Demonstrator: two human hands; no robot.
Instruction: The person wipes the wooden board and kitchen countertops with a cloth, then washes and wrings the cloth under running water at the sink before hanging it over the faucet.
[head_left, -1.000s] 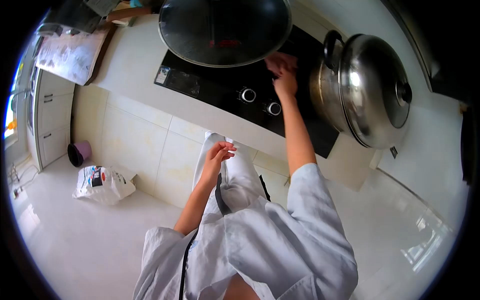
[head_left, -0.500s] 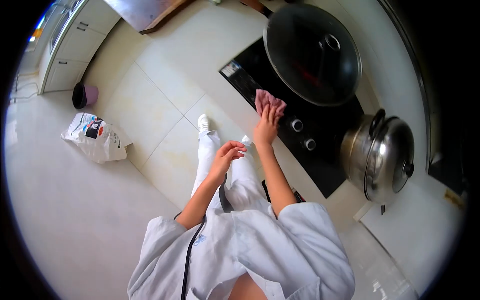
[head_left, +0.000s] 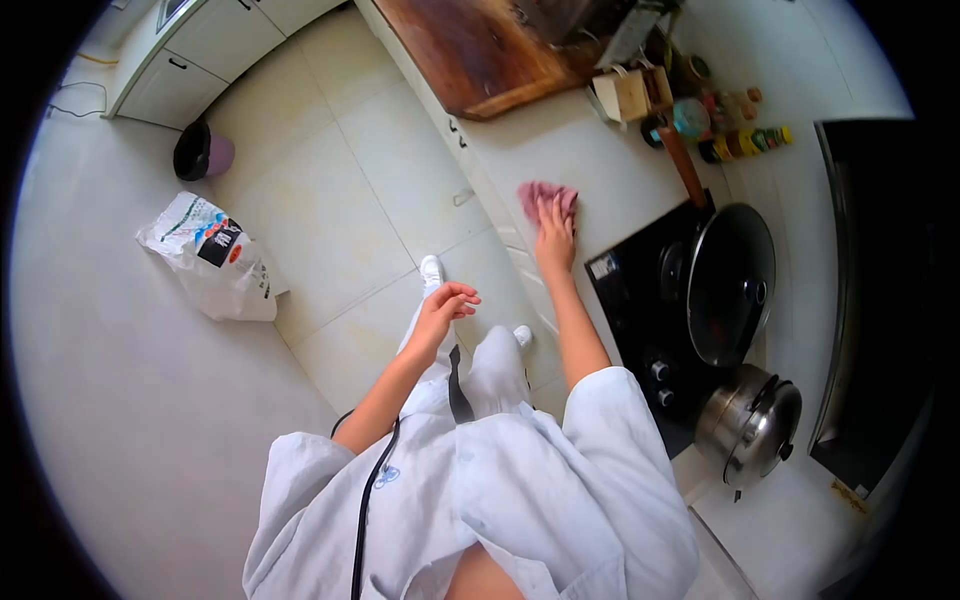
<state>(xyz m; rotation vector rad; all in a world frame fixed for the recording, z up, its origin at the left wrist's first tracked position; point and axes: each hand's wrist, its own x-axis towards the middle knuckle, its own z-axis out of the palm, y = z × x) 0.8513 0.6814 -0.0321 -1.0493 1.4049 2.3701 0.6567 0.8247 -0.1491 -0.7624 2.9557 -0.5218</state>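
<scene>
white fabric makes up the left sleeve (head_left: 310, 480); beyond it the bare forearm runs forward to the left hand (head_left: 445, 310), held in front of the body with its fingers half curled and apart, nothing visible in them. to its right, the pink cloth (head_left: 536, 192) lies crumpled on the pale worktop (head_left: 610, 170), near the front edge, between the wooden board (head_left: 480, 60) and the black hob (head_left: 635, 310). it looks light, limp and soft, with nothing to break; loose edges may well fold under, so the bunched middle seems the surest place to hold, under flat fingers or gathered into the palm. whether it is damp, i cannot tell. the right hand (head_left: 555, 242) comes to it from the near side, arm stretched forward, back of the hand uppermost, fingers extended over the folds; whether they pinch the cloth or only press it, i cannot tell. farther right, a lidded pan (head_left: 728, 300) sits on the hob.
</scene>
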